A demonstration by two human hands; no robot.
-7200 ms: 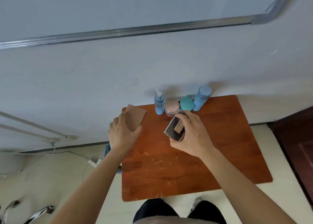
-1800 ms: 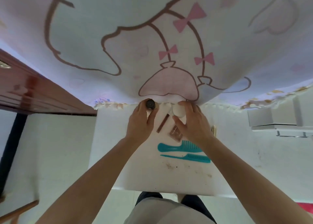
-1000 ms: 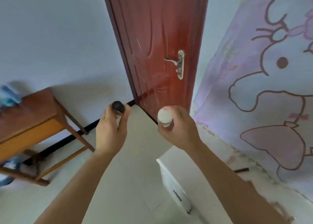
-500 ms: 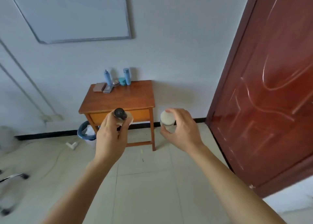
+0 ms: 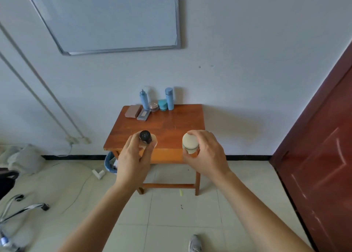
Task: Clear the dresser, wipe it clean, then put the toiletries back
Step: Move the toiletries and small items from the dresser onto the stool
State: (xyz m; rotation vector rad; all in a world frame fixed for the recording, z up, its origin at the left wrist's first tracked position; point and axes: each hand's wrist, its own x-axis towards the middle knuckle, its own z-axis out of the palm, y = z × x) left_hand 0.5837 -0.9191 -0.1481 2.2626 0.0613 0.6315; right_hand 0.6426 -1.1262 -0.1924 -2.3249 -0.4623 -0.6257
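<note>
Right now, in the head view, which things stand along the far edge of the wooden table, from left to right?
Brown flat box → blue spray bottle → pinkish jar → teal jar → blue capped bottle.

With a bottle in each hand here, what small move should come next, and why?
Probably step closer to the wooden table: the left hand grips a black-capped bottle, the right hand a cream-capped bottle, both held short of it, and bare tabletop lies beside the blue capped bottle for setting them down.
</note>
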